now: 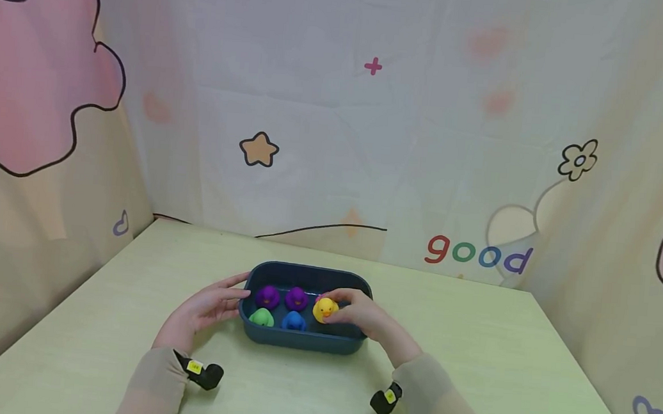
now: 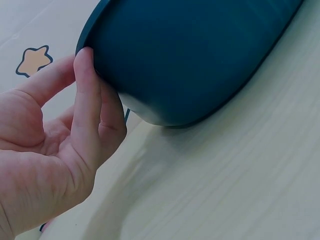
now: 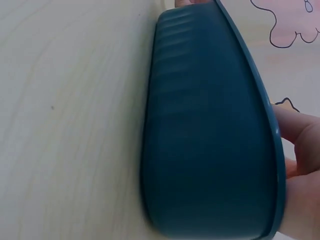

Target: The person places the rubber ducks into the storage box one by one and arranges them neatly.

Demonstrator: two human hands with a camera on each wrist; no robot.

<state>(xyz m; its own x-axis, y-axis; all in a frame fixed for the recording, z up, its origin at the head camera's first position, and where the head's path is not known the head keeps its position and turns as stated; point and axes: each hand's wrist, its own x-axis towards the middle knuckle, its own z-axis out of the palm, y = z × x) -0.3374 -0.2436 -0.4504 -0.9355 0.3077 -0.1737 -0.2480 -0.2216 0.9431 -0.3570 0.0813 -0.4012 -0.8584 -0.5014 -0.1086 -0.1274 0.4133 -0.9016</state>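
A dark blue oblong tub [image 1: 305, 341] stands on the table, holding several small rubber ducks. My left hand [image 1: 212, 304] grips the tub's left end; in the left wrist view its thumb reaches over the rim while fingers [image 2: 86, 75] lie against the outer wall. Inside the tub, my right hand [image 1: 361, 313] pinches a yellow rubber duck [image 1: 324, 309] between thumb and fingers. In the right wrist view the tub's wall [image 3: 210, 125] hides most of that hand. Two purple ducks [image 1: 267, 297] sit along the back, with a green duck [image 1: 262, 317] and a blue duck [image 1: 294, 321] in front.
A bit of pink [image 1: 319, 298] shows behind the yellow duck. The pale wooden table [image 1: 272, 389] is bounded at the back and sides by a printed cloth backdrop [image 1: 322, 168]. Each wrist carries a small black camera [image 1: 207, 376].
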